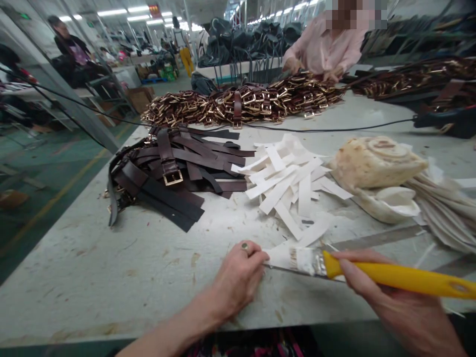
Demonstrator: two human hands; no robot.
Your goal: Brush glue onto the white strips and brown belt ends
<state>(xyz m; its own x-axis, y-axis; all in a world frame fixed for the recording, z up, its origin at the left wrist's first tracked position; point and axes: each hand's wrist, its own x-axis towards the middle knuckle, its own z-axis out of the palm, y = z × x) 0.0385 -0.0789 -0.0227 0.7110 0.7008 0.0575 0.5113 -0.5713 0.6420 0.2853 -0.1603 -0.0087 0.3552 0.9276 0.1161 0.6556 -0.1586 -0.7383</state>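
My right hand [394, 302] grips a brush with a yellow handle [397, 277]; its white bristles [301, 260] rest on a white strip [277, 257] near the table's front edge. My left hand [238, 277], a ring on one finger, is closed and pins the left end of that strip to the table. Just behind lies a loose heap of white strips [286, 181]. To its left is a pile of dark brown straps with gold buckles [171, 171].
A cream cloth bundle [375, 168] and stacked pale strips [446, 208] lie at right, with a metal ruler [375, 238] in front. Buckled straps [241, 104] cover the far table, where a person in pink [327, 47] works. A black cable [334, 130] crosses the table.
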